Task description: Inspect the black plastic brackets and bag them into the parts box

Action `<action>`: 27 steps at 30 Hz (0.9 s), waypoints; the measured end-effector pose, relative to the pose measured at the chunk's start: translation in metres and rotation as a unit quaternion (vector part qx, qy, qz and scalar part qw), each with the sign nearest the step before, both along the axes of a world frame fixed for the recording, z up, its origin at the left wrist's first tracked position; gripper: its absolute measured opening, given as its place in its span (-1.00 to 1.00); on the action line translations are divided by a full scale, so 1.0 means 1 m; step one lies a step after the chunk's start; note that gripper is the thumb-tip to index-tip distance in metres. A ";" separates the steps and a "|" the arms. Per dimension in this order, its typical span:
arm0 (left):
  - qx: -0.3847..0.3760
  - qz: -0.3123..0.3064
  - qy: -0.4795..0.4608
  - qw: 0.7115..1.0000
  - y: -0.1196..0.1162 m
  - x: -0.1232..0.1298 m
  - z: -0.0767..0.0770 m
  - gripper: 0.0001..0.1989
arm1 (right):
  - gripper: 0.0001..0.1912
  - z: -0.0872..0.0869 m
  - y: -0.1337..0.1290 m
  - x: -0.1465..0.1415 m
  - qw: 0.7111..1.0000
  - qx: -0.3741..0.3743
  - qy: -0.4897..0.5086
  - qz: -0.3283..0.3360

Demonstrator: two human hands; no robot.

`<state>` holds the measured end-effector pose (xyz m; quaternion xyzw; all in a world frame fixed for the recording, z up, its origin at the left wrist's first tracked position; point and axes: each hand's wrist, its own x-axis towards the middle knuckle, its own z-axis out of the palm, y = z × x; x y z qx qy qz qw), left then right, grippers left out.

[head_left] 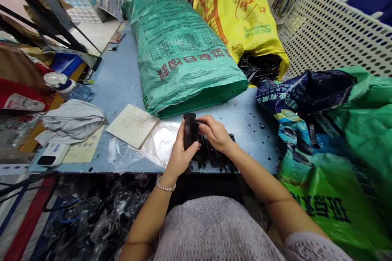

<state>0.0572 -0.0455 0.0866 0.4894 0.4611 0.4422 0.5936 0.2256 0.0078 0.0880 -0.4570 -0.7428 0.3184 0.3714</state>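
Note:
My left hand (183, 153) is wrapped round a black plastic part (190, 128), held upright just above the near edge of the blue table (118, 81). My right hand (214, 132) pinches at the right side of the same part; whether a smaller piece sits between its fingers I cannot make out. Beneath and beside my hands lie several more black plastic parts (216, 158), partly hidden. To the left, a pale square board (131, 124) with small bits on it rests partly on clear plastic film (159, 140).
A large green woven sack (183, 49) lies behind my hands. Beyond it a yellow sack (245, 16) spills black parts (260, 65). Green and blue bags (321, 179) crowd the right, before a white perforated basket (337, 28). Left are a grey cloth (73, 118) and a bottle (69, 85).

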 end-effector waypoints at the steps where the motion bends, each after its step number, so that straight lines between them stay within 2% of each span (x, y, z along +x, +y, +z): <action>1: 0.010 0.015 0.009 1.000 0.000 0.001 -0.001 -0.17 | -0.59 0.002 0.001 -0.001 0.999 0.016 -0.027 -0.010; 3: 0.043 0.048 0.043 0.997 0.001 0.005 -0.004 -0.21 | -0.56 0.003 0.003 -0.005 0.999 -0.003 -0.030 -0.023; 5: 0.079 0.066 0.078 0.992 0.003 0.009 -0.009 -0.20 | -0.51 -0.001 0.005 -0.008 0.992 -0.109 0.057 -0.014; 8: 0.115 0.050 0.104 0.987 0.006 0.010 -0.016 -0.18 | -0.45 -0.009 0.007 -0.007 0.938 -0.285 0.195 0.023; 9: 0.119 0.040 0.106 0.986 0.007 0.009 -0.019 -0.19 | -0.43 -0.011 0.007 -0.004 0.926 -0.315 0.206 0.035; 10: 0.121 0.033 0.107 0.986 0.008 0.008 -0.022 -0.19 | -0.42 -0.012 0.007 -0.001 0.925 -0.320 0.199 0.042; 11: 0.123 0.029 0.108 0.986 0.008 0.007 -0.024 -0.20 | -0.42 -0.011 0.006 0.003 0.936 -0.300 0.176 0.044; 14: 0.132 0.020 0.109 0.985 0.007 0.006 -0.026 -0.21 | -0.53 -0.004 0.003 0.012 0.984 -0.167 0.053 0.029; 17: 0.099 0.005 0.083 0.992 0.006 0.004 -0.018 -0.21 | -0.56 0.007 0.001 0.016 0.995 -0.070 -0.063 0.044; 19: 0.021 -0.015 0.049 0.998 0.007 -0.001 -0.008 -0.21 | -0.59 0.014 0.001 0.018 0.985 0.022 -0.162 0.053; 20: -0.027 -0.035 0.031 0.999 0.008 -0.004 -0.003 -0.23 | -0.62 0.018 0.002 0.020 0.969 0.081 -0.223 0.062; 23: -0.148 -0.113 -0.022 0.982 0.013 -0.018 0.014 -0.35 | -0.68 0.030 0.010 0.029 0.898 0.217 -0.356 0.141; 25: -0.187 -0.152 -0.035 0.970 0.015 -0.024 0.022 -0.45 | -0.67 0.037 0.017 0.033 0.878 0.230 -0.360 0.217; 27: -0.190 -0.173 -0.020 0.966 0.014 -0.023 0.025 -0.46 | -0.67 0.043 0.023 0.033 0.901 0.179 -0.298 0.260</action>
